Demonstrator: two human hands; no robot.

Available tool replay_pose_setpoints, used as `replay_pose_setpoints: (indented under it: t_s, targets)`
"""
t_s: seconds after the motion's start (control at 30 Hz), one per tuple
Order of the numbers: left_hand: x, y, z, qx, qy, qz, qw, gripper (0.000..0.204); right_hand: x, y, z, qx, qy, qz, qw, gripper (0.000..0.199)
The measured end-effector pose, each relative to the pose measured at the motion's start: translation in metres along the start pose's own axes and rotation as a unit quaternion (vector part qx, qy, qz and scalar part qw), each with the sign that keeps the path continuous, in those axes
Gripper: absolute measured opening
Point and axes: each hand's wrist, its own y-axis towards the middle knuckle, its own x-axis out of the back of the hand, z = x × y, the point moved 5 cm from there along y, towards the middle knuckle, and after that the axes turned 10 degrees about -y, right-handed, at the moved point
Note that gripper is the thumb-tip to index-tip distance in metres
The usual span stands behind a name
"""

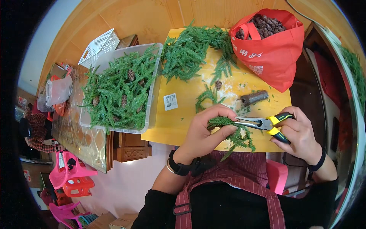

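One lettered bag (276, 59), printed label (170, 102), pliers (263, 123).

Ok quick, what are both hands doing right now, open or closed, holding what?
Left hand: closed, holding a green sprig.
Right hand: closed around yellow-and-black pliers.

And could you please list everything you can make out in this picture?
Worktop: one, yellow, centre
Pliers: one, yellow and black, right hand
Held sprig: at least one, green, left hand
Loose sprigs: many, green, on worktop
Loose cone: one, brown, on worktop
Roll: one, dark brown, worktop's right side
Label: one, white, on worktop
Bag of cones: one, red, far right
Bin of sprigs and cones: one, translucent, left of worktop
Basket: one, white, beyond bin
Chairs: at least two, pink, lower left
Cartons: at least two, brown, bottom left
Left hand: one, bare, on sprig
Right hand: one, bare, on pliers
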Motion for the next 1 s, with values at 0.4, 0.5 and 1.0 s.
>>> replay_pose_setpoints:
  t_s: [0.4,0.5,1.0]
  targets:
    - [-0.003,0.0,0.003,0.013,0.023,-0.012,1.0,0.016,0.001,-0.004,-0.001,0.041,-0.021,-0.001,0.999,0.027]
    - [-0.004,-0.001,0.004,0.023,0.015,-0.018,0.999,0.015,0.003,-0.003,-0.001,0.043,-0.023,-0.001,0.999,0.028]
    - [-0.002,-0.003,0.011,0.059,-0.014,0.014,0.998,0.009,-0.002,-0.011,-0.004,0.034,-0.024,0.064,0.997,0.027]
